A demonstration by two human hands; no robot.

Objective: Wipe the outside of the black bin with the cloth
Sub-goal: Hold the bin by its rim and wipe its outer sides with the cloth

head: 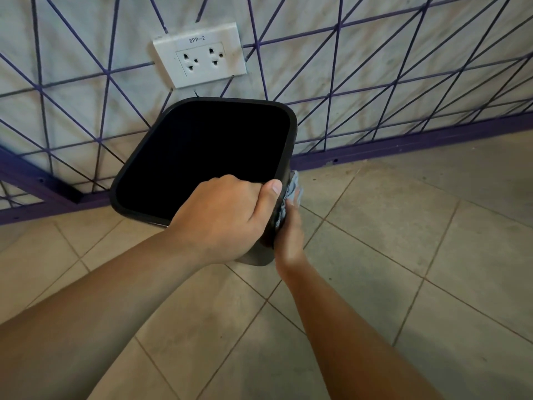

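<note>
The black bin (184, 157) stands on the tiled floor (403, 255) against the wall with purple lines (375, 67), its open mouth facing up and its long axis dropping away from the camera. At its rim's 5 o'clock corner the left hand (222, 215) is closed, fingers curled over the edge to steady it. Just beside, at 4 o'clock, the right hand (290, 226) presses the grey cloth (291, 192) flat against the outer right wall, so the next stroke likely runs down that side.

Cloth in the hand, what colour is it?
The cloth is grey-blue, pressed against the black bin by the right hand. The head view shows it.
</note>
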